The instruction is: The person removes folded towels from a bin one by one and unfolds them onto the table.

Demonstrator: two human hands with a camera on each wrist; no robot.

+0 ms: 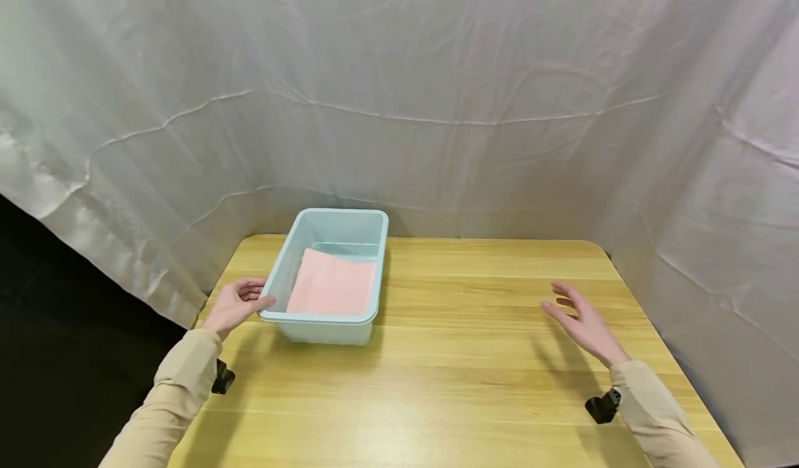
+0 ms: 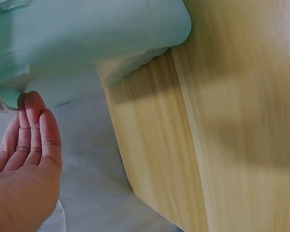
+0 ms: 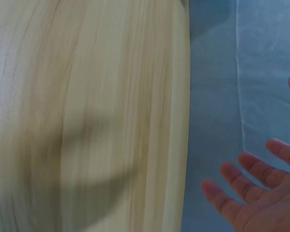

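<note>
A light wooden surface (image 1: 474, 357) is standing with creased white cloth (image 1: 399, 100) hanging behind and to both sides of it; darkness is showing beyond its left edge.

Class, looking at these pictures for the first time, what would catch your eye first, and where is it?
The pale blue tub at the wooden table's back left, with a folded pink cloth inside. The left hand touches its near-left rim, while the right hand hovers open above the table's right side.
</note>
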